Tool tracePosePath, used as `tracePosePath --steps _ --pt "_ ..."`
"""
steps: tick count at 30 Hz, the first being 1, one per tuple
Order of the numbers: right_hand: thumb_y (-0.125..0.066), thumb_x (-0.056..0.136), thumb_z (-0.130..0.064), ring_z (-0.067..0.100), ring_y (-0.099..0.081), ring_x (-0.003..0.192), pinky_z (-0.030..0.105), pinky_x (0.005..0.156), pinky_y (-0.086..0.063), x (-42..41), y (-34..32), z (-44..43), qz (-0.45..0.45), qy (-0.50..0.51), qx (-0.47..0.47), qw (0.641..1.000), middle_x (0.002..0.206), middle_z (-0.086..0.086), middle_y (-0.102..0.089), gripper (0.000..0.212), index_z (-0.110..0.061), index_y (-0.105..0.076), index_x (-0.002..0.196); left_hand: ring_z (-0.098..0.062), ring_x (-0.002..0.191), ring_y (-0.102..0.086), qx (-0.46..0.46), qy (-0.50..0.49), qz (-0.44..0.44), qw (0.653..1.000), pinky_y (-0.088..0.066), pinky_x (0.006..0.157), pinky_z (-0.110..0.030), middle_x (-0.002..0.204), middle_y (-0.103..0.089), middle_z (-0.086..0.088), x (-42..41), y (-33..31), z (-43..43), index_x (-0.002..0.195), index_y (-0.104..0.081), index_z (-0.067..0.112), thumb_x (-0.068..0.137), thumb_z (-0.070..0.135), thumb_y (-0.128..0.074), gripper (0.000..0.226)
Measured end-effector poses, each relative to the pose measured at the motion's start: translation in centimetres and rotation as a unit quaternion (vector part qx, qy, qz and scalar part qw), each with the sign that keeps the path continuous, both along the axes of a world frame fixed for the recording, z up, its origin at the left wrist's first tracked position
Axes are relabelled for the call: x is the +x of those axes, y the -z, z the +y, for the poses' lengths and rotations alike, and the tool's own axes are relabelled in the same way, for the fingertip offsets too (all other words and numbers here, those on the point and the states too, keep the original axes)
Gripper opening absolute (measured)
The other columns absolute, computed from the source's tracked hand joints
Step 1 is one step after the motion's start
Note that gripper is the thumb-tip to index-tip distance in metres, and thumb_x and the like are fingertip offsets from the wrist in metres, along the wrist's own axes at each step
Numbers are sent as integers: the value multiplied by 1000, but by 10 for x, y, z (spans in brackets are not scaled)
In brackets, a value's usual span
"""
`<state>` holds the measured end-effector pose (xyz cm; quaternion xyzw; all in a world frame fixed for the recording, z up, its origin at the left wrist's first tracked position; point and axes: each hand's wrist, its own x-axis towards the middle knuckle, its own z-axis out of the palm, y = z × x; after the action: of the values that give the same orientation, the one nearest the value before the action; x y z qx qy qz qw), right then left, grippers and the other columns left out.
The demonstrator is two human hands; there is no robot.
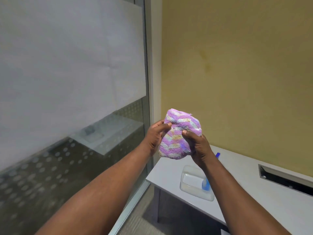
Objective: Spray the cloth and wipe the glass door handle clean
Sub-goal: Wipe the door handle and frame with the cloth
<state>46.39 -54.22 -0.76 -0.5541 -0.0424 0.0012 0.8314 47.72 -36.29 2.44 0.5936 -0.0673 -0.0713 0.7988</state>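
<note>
A purple and white zigzag cloth, bunched into a ball, is held up in front of me above the corner of a white table. My left hand grips its left side with the thumb on top. My right hand grips its right side from below. A blue object shows behind my right wrist; whether it is the spray bottle is unclear. The glass door, frosted across its upper part, fills the left. No door handle is in view.
A clear plastic container with a blue item inside sits on the table under my right forearm. A cable slot is cut into the table at right. A yellow wall stands behind.
</note>
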Motion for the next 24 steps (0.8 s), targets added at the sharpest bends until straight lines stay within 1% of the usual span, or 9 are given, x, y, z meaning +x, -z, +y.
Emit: tracePosePath --steps 3,5,8,11,13,16,20,22,24 --pt "-79 78 -26 40 -73 111 63 98 -55 -31 -1 21 3 -20 4 1000 124 17 -74 60 -12 -63 134 -43 115 -68 11 -33 6 999 -51 102 -65 127 -67 -27 -39 5 22 131 -61 4 82 31 -72 57" --pt "-79 78 -25 40 -73 109 62 98 -56 -50 -3 37 5 -37 10 999 122 17 -75 57 -13 -65 132 -41 111 -70 5 -55 13 998 -55 99 -60 125 -68 -27 -65 5 36 129 -62 2 81 29 -73 56" --pt "-80 77 -24 41 -73 110 60 97 -57 -71 -8 64 4 -75 17 997 123 18 -74 61 -11 -63 134 -37 101 -73 -4 -83 14 996 -59 91 -52 112 -73 -21 -101 3 62 119 -65 5 86 21 -75 38" --pt "-79 76 -22 39 -73 109 57 95 -59 -91 -16 97 6 -120 21 993 121 18 -75 58 -12 -65 131 -36 101 -73 7 -127 8 992 -57 97 -56 108 -75 -18 -132 1 97 113 -68 8 93 17 -73 23" --pt "-79 75 -20 39 -74 108 55 94 -59 -102 -20 120 5 -152 28 988 118 16 -76 52 -13 -68 125 -38 105 -72 11 -163 2 987 -54 101 -58 114 -74 -22 -151 2 121 116 -69 5 86 21 -78 35" --pt "-78 77 -21 40 -73 108 54 94 -59 -121 -22 160 4 -213 39 976 114 14 -77 41 -15 -73 117 -41 110 -70 28 -216 -5 976 -55 100 -55 120 -72 -25 -183 0 158 121 -68 1 81 25 -80 49" --pt "-83 75 -25 46 -67 117 63 103 -52 -145 -22 214 -6 -270 31 962 127 22 -72 55 -9 -72 126 -31 94 -73 33 -269 -2 963 -59 92 -47 109 -75 -20 -222 -1 203 110 -71 6 91 11 -74 20" --pt "-83 71 -26 44 -69 116 64 95 -56 -161 -21 244 0 -287 5 958 125 19 -74 58 -11 -72 126 -29 93 -71 40 -302 -1 953 -57 94 -48 108 -74 -19 -245 -2 229 106 -73 8 92 10 -72 14" --pt "-82 68 -27 37 -73 106 52 72 -62 -179 -20 274 12 -300 -21 954 117 14 -77 58 -12 -73 123 -26 89 -71 71 -338 -2 939 -57 91 -44 104 -75 -16 -268 -2 256 104 -73 9 93 10 -73 11"
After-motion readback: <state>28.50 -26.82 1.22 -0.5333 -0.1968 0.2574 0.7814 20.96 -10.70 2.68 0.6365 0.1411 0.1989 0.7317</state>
